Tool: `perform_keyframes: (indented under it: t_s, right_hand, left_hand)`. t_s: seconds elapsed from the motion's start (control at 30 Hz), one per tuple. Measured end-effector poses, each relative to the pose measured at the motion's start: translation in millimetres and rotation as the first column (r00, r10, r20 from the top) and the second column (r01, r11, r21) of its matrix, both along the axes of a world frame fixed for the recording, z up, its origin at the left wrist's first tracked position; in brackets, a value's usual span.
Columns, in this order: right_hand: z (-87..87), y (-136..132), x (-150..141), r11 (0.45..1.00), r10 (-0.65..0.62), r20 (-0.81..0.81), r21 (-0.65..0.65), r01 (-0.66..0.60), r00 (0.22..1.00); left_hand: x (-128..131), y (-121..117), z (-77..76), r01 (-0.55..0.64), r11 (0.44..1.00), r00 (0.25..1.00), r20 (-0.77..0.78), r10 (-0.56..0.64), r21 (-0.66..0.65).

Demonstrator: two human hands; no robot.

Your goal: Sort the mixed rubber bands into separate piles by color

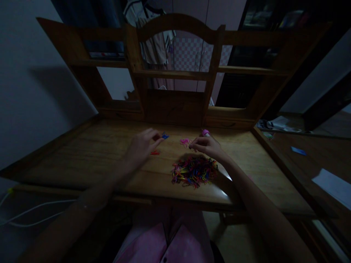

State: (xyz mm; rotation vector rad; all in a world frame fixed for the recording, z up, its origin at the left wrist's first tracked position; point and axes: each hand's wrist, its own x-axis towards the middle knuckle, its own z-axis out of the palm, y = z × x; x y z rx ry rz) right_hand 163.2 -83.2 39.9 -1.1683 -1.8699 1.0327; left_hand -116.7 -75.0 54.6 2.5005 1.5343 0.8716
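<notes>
My left hand [145, 144], slightly blurred, is over the table with thumb and fingertips pinched together beside a few small blue pieces [165, 136]. Whatever may be between those fingertips is too small to make out. A little nearer to me lie some small orange-red pieces [155, 153]. My right hand [207, 145] pinches a small, thin, dark looped piece [191, 148] next to a little group of pink pieces [184, 141]. Just below that hand spreads a heap of thin, bent, many-coloured pieces [193, 171], mixing yellow, red, blue, pink and black.
The wooden desk [109, 146] has a shelf frame [175, 75] with small drawers along its far side. To the right, a lower brown surface [301, 168] carries a white sheet [333, 186] and a blue card [298, 150]. White cables [41, 204] hang at lower left.
</notes>
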Motion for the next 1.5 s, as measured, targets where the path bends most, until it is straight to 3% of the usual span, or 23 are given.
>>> perform_keyframes:
  t_s: [0.1, 0.2, 0.33, 0.43, 0.5, 0.6, 0.7, 0.83, 0.97, 1.03, 1.1, 1.23, 1.37, 1.5]
  right_hand:
    - [-3.3, 3.4, 0.0, 1.0, 0.001, 0.006, 0.02, -0.001, 1.0]
    - [-8.1, 4.7, 0.9, 0.999, -0.02, 0.002, 0.048, 0.019, 1.0]
    - [-11.2, 6.1, 2.2, 0.981, -0.159, -0.138, 0.091, 0.173, 0.977]
    - [-2.7, 18.1, -6.9, 0.97, -0.213, -0.249, 0.064, 0.236, 0.945]
    - [7.7, 36.2, -23.0, 0.98, -0.168, -0.237, 0.069, 0.189, 0.957]
    - [20.1, 75.2, -63.2, 0.993, 0.002, -0.132, 0.119, 0.014, 0.991]
    - [18.0, 113.3, -115.0, 0.982, 0.122, 0.088, 0.131, -0.133, 0.989]
    - [3.7, 141.0, -174.0, 0.972, 0.135, 0.272, 0.152, -0.181, 0.953]
    - [12.6, 140.5, -182.9, 0.976, 0.109, 0.276, 0.15, -0.155, 0.955]
    - [29.4, 127.5, -161.6, 0.976, 0.046, 0.251, 0.194, -0.097, 0.967]
    - [49.0, 101.5, -126.9, 0.943, -0.082, 0.219, 0.332, 0.005, 0.972]
    - [70.9, 10.7, -46.3, 0.889, -0.307, 0.26, 0.422, 0.179, 0.915]
    - [50.1, -85.3, 11.2, 0.882, -0.447, 0.359, 0.333, 0.335, 0.819]
    - [13.1, -134.7, 28.3, 0.84, -0.521, 0.365, 0.378, 0.388, 0.772]
  left_hand:
    - [42.0, 5.5, -7.3, 0.169, 0.985, 0.984, -0.059, -0.167, 0.033]
    - [66.2, 11.9, -22.7, 0.307, 0.951, 0.949, -0.085, -0.304, 0.025]
    - [73.7, 16.5, -37.7, 0.358, 0.933, 0.933, 0.061, -0.356, -0.037]
    - [70.6, 19.8, -42.4, 0.389, 0.91, 0.908, 0.226, -0.352, -0.147]
    - [67.9, 22.3, -45.0, 0.429, 0.88, 0.889, 0.267, -0.372, -0.204]
    - [64.6, 25.1, -49.8, 0.496, 0.827, 0.863, 0.256, -0.436, -0.264]
    - [61.9, 27.7, -55.3, 0.528, 0.796, 0.849, 0.206, -0.486, -0.297]
    - [60.0, 34.0, -60.0, 0.464, 0.837, 0.885, 0.107, -0.453, -0.29]
    - [58.5, 39.8, -56.0, 0.407, 0.876, 0.91, 0.037, -0.412, -0.258]
    - [57.3, 40.3, -51.9, 0.406, 0.877, 0.911, 0.036, -0.411, -0.257]
    - [56.4, 38.5, -48.9, 0.42, 0.87, 0.905, 0.044, -0.424, -0.256]
    - [57.3, 30.8, -49.8, 0.496, 0.836, 0.868, 0.088, -0.489, -0.235]
    - [60.2, 25.3, -55.0, 0.552, 0.812, 0.833, 0.097, -0.544, -0.189]
    - [59.3, 25.6, -55.9, 0.552, 0.813, 0.834, 0.107, -0.541, -0.185]
